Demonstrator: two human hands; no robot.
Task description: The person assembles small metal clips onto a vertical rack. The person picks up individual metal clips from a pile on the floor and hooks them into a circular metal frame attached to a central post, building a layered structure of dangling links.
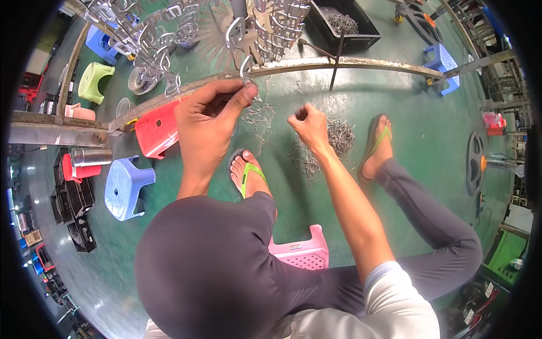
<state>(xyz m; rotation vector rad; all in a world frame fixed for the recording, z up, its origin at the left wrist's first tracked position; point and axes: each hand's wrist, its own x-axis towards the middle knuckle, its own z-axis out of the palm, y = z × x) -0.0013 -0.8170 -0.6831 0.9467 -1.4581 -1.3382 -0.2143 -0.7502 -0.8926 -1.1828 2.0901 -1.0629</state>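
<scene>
Metal pieces point(282, 28) hang in linked chains at the top of the view. My left hand point(212, 116) is raised at the lower end of one chain, its thumb and index finger pinched at a small metal hook. To its right, my right hand point(309, 125) is closed, its fingertips pressed together; whatever it may hold is too small to make out. Below and beside that hand, a pile of small metal hooks point(340, 137) lies on the green floor. More loose hooks point(258, 117) are scattered on the floor between my hands.
A metal frame bar point(361, 63) crosses in front. Beyond it stands a black crate point(367, 39) with metal parts. Red point(155, 133), blue point(121, 186) and pink point(305, 251) stools stand around my legs. A thin rod point(337, 62) rises beside the crate.
</scene>
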